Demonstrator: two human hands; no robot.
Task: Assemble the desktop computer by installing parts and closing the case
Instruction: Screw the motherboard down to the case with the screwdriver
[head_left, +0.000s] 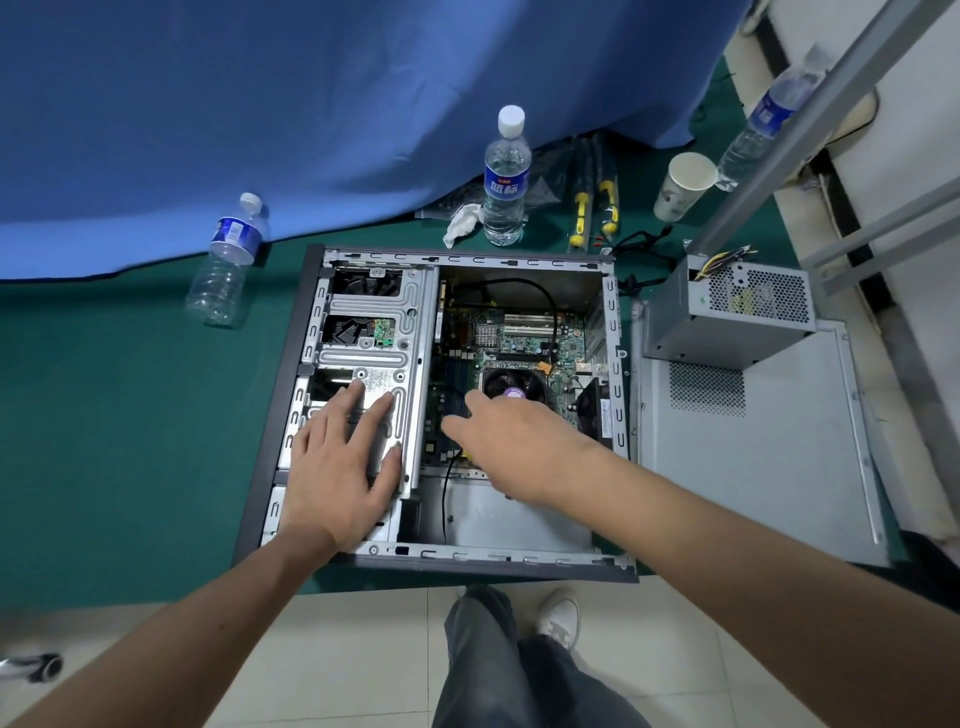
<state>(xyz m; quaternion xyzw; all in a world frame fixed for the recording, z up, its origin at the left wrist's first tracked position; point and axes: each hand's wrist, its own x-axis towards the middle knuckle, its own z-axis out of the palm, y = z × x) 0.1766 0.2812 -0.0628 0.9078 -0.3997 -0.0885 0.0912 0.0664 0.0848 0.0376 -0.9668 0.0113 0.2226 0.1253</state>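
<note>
Case (519, 564) open, motherboard (519, 338) exposed; left hand (343, 467) flat on drive cage (374, 312), right hand (519, 441) open inside.

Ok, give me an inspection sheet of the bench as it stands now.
Surface: green mat, blue cloth behind.
Job's things: open case lying flat; fan on board; power supply outside, sitting on side panel.
Clutter: three water bottles, paper cup, tissue, yellow-handled tools.
Hands: left hand flat on drive cage; right hand open over board.
Cables: black cable inside case; power supply wires loose.
Surroundings: tiled floor, metal frame right.
</note>
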